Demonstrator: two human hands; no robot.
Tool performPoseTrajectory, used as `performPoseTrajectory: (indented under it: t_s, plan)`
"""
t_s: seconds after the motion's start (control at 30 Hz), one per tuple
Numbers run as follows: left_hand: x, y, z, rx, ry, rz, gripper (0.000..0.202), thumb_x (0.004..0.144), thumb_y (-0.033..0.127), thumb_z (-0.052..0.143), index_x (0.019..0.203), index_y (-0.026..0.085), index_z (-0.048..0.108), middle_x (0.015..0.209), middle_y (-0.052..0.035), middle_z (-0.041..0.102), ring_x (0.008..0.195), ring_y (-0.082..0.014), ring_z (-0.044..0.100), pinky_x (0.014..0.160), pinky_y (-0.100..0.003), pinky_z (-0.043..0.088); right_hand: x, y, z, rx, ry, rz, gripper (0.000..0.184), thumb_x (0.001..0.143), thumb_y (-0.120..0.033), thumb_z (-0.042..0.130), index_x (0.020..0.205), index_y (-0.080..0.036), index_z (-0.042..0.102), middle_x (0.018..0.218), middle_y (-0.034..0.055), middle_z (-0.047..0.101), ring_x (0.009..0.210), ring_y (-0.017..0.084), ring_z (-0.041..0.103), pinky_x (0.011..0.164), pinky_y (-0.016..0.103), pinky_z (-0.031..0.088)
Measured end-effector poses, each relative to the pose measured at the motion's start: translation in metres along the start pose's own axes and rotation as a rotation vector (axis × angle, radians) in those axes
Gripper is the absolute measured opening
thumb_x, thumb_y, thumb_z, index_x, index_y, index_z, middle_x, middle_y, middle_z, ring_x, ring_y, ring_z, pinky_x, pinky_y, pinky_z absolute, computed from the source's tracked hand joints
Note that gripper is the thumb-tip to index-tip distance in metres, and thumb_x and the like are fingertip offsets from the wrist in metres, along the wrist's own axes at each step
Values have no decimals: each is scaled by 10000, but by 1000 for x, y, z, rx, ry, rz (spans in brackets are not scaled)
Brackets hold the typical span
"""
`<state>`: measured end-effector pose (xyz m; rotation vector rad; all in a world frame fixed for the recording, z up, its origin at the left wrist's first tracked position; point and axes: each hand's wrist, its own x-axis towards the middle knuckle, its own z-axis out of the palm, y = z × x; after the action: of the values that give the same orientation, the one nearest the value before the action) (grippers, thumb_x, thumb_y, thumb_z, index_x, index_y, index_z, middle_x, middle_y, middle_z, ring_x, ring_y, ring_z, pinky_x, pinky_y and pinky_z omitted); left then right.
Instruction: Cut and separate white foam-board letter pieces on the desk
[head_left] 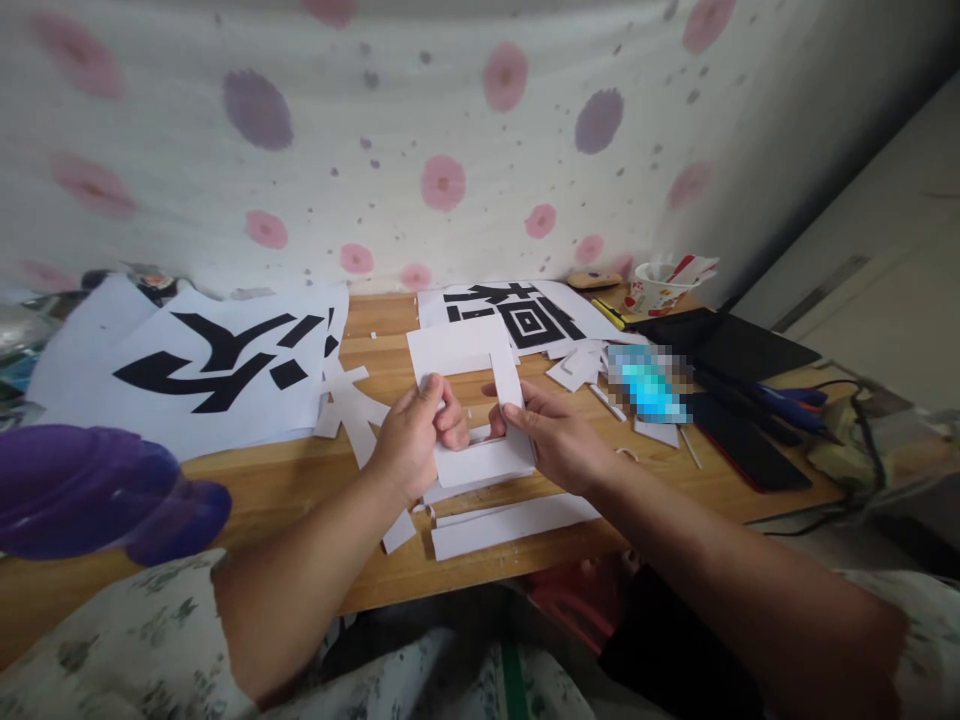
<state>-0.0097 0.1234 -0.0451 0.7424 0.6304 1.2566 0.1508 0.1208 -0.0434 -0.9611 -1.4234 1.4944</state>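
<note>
Between my two hands I hold up a white cut-out frame point(457, 350) with a rectangular opening in its middle. My left hand point(416, 435) is closed on its left side, thumb on the front and fingers curled through the opening. On the right side, my right hand point(551, 425) pinches the frame with the thumb in front and fingers behind. Below the hands, long white strips point(510, 525) lie near the table's front edge. A branching white cut-out point(360, 410) rests by my left hand.
Printed sheets with large black characters point(225, 360) point(536, 320) lie at the back of the wooden table point(300, 495). A purple plastic object point(97, 490) stands at left. White scraps point(577, 365), a blurred bright screen point(649, 385), a black mat point(742, 440) and a paper cup point(664, 288) are at right.
</note>
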Motion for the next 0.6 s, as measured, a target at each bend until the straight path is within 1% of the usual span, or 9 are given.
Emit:
performPoseTrajectory:
  t_s: [0.1,0.23,0.4,0.47,0.53,0.6]
  plan:
    - [2,-2,-2,40,27,41,358,786,494,604,674,189,454,458,79,393,382,-59,390,414,-184,326,1,3,1,-37,27,-24,258,791,-379,527,962,-185,527,694,-18,505,568,109,441,513,245,323]
    - [2,-4,-5,87,18,63,344,792,495,593,693,185,484,495,55,469,428,-84,470,459,-209,383,4,9,-2,-133,66,-80,287,818,-384,511,1020,-180,516,694,-24,511,583,109,454,538,248,339]
    - [1,-3,-2,63,22,36,354,779,514,598,701,189,480,504,57,460,433,-88,465,467,-216,390,2,10,1,-255,104,-126,245,847,-372,454,980,-174,508,689,-22,510,586,109,459,549,251,352]
    - [1,-4,-2,51,32,31,354,775,513,601,700,185,492,530,45,480,460,-96,480,489,-226,404,0,8,4,-323,132,-143,212,855,-356,437,939,-174,505,687,-16,509,601,113,464,562,253,362]
    - [2,-6,-4,66,49,51,349,776,507,598,702,176,519,582,22,517,519,-108,506,533,-240,423,-1,6,4,-382,154,-171,183,863,-342,425,897,-179,500,690,-11,511,615,115,467,572,254,370]
    - [3,-8,-7,159,71,101,325,783,485,597,712,171,547,635,4,547,577,-116,518,570,-243,423,-1,4,3,-408,165,-198,167,866,-333,420,889,-184,492,695,-7,513,624,119,469,577,257,373]
